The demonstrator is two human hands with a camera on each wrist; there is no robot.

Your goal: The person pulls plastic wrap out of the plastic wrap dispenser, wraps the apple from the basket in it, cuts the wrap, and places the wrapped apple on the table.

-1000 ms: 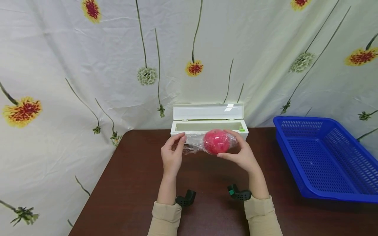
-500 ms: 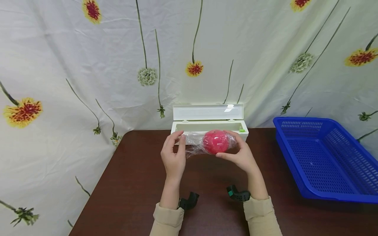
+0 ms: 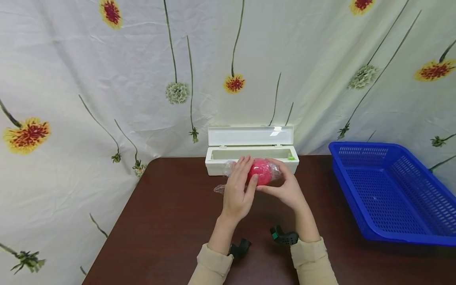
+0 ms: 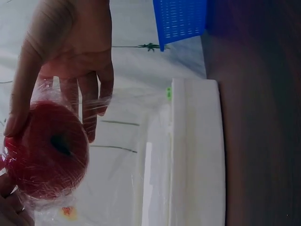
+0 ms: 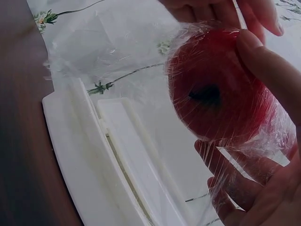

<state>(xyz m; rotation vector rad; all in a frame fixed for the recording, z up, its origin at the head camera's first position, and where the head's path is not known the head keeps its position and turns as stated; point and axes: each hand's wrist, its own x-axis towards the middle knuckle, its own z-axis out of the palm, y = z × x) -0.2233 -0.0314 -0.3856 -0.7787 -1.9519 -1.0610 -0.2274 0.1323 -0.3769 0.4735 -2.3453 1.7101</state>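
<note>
A red apple [image 3: 261, 172] wrapped in clear cling film [image 3: 219, 189] is held up in front of a white lidded box. My right hand [image 3: 291, 192] grips it from the right, thumb on the near side and fingers behind. My left hand [image 3: 236, 194] lies against its left side, with fingers fairly straight and thumb at the near edge. In the left wrist view, the apple [image 4: 47, 149] shows its dark stem hollow, and film stretches from it toward the box. The right wrist view shows wrinkled film round the apple [image 5: 211, 89].
The long white box [image 3: 215, 169] stands at the table's back edge, lid [image 3: 249, 136] raised, with a green piece [image 3: 291, 157] at its right end. A blue perforated basket [image 3: 356, 202] sits on the right of the dark brown table [image 3: 160, 221]. Behind hangs a flowered curtain [image 3: 124, 71].
My left hand has let go of the film's left end and moved right onto the apple's side. The film's left end now hangs behind and below that hand. My right hand has hardly moved.
</note>
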